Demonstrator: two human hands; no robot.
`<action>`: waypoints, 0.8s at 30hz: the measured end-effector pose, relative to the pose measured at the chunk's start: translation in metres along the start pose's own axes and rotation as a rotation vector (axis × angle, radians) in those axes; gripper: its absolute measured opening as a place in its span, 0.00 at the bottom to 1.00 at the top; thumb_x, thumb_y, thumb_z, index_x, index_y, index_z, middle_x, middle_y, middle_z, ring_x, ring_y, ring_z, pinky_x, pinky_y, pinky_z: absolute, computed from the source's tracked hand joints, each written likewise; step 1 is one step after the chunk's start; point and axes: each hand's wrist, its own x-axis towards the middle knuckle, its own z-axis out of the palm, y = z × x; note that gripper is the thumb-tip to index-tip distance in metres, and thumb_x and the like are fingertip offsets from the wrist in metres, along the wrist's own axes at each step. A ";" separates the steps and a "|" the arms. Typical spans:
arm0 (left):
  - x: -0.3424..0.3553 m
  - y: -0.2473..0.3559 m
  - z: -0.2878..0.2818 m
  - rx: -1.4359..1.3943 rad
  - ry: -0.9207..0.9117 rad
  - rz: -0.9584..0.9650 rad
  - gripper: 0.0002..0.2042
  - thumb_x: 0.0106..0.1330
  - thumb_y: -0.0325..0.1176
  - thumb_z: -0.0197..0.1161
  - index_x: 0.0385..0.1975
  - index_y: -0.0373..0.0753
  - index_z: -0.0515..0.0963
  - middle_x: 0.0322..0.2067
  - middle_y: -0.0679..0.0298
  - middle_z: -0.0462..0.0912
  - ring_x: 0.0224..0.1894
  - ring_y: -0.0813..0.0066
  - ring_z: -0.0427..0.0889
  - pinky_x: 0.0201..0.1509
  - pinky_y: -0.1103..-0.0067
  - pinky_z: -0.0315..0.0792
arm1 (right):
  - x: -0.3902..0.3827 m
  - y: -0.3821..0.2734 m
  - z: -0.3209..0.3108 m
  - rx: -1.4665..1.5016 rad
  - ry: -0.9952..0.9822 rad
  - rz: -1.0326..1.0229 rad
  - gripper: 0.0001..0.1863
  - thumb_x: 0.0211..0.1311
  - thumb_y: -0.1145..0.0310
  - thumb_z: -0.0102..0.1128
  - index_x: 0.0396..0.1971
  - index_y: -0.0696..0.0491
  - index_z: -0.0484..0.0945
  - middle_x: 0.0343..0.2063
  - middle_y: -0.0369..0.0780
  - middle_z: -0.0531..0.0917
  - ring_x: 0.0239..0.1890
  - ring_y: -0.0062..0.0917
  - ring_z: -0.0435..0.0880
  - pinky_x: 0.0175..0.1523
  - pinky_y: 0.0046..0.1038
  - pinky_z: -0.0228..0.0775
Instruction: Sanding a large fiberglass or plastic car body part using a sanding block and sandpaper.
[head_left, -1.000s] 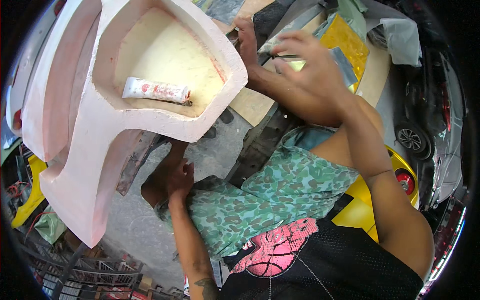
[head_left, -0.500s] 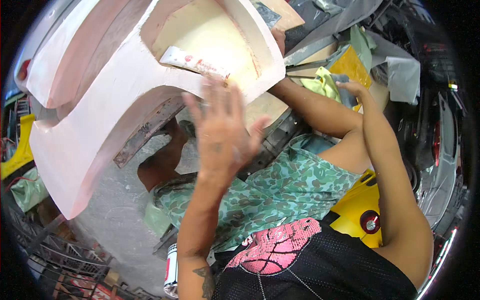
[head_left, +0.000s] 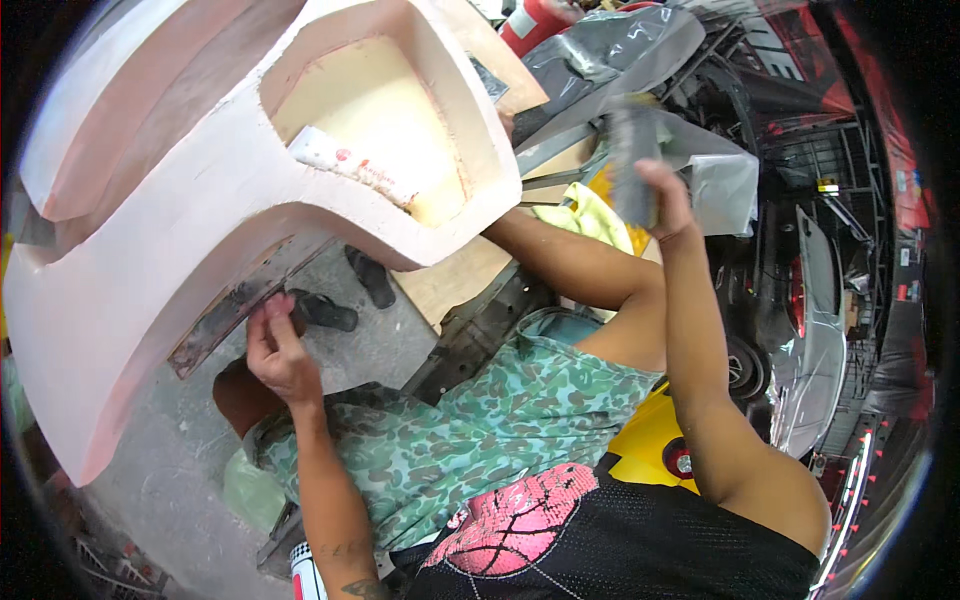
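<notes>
A large pale-pink moulded body panel [head_left: 190, 190] fills the upper left, with a deep recess at its right end. Inside the recess lies a white tube with red print [head_left: 350, 168]. Below the panel's curved lower edge is my left hand [head_left: 283, 350], its fingers curled and pressed together; whatever they may pinch is too small to make out. My right hand [head_left: 668, 200] is raised to the right of the panel, gripping a grey rectangular block [head_left: 634, 165] smeared by motion. A yellow-green cloth [head_left: 590, 215] sits just below and left of that block.
My bent legs in camouflage shorts [head_left: 450, 440] are under the panel. Dark sandals [head_left: 330, 312] lie on the grey floor [head_left: 180, 480]. A yellow car part with a round red-rimmed lamp [head_left: 640, 440] stands by my right elbow. Plastic sheeting [head_left: 725, 190] hangs at the right.
My left hand has dropped from the recess's edge to below the panel, its spread fingers now drawn together. My right hand has risen from beside the cloth with the grey block. The view has shifted right.
</notes>
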 end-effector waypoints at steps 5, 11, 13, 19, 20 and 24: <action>0.021 -0.031 -0.009 0.039 0.026 0.009 0.14 0.76 0.36 0.57 0.43 0.30 0.82 0.36 0.57 0.87 0.39 0.71 0.84 0.51 0.73 0.74 | -0.014 -0.021 0.118 -0.924 -0.156 -0.316 0.44 0.54 0.60 0.60 0.75 0.45 0.61 0.66 0.51 0.63 0.69 0.41 0.61 0.74 0.32 0.52; 0.035 -0.040 -0.014 0.106 0.011 -0.035 0.16 0.77 0.39 0.57 0.44 0.30 0.82 0.35 0.59 0.87 0.39 0.75 0.83 0.51 0.78 0.74 | 0.001 -0.008 0.142 -1.432 -0.144 -0.629 0.35 0.56 0.64 0.56 0.69 0.42 0.71 0.74 0.48 0.58 0.74 0.48 0.57 0.76 0.51 0.46; 0.032 -0.032 -0.008 0.115 0.009 -0.037 0.16 0.77 0.39 0.57 0.44 0.30 0.82 0.35 0.59 0.87 0.39 0.75 0.83 0.50 0.78 0.74 | -0.024 0.000 0.156 -1.562 -0.153 -0.614 0.38 0.54 0.65 0.58 0.71 0.42 0.68 0.75 0.49 0.55 0.75 0.49 0.55 0.76 0.54 0.43; 0.036 -0.044 -0.019 0.134 0.017 -0.060 0.17 0.76 0.41 0.59 0.44 0.29 0.82 0.34 0.59 0.87 0.39 0.74 0.83 0.50 0.77 0.74 | -0.082 0.006 0.228 -1.345 -0.508 -0.703 0.42 0.46 0.70 0.59 0.69 0.55 0.67 0.75 0.45 0.59 0.77 0.46 0.55 0.75 0.65 0.37; 0.035 -0.043 -0.019 0.099 0.040 -0.100 0.17 0.75 0.41 0.59 0.44 0.30 0.82 0.34 0.59 0.87 0.39 0.73 0.83 0.50 0.77 0.73 | -0.083 -0.001 0.220 -1.349 -0.504 -0.695 0.42 0.46 0.70 0.59 0.69 0.55 0.67 0.75 0.45 0.59 0.77 0.46 0.55 0.75 0.65 0.37; 0.034 -0.037 -0.015 0.199 -0.030 -0.035 0.16 0.75 0.40 0.59 0.44 0.29 0.82 0.34 0.59 0.86 0.40 0.72 0.82 0.52 0.77 0.73 | -0.070 -0.024 0.170 -1.395 -0.080 -0.741 0.43 0.47 0.77 0.54 0.71 0.56 0.62 0.73 0.47 0.64 0.76 0.43 0.58 0.77 0.54 0.45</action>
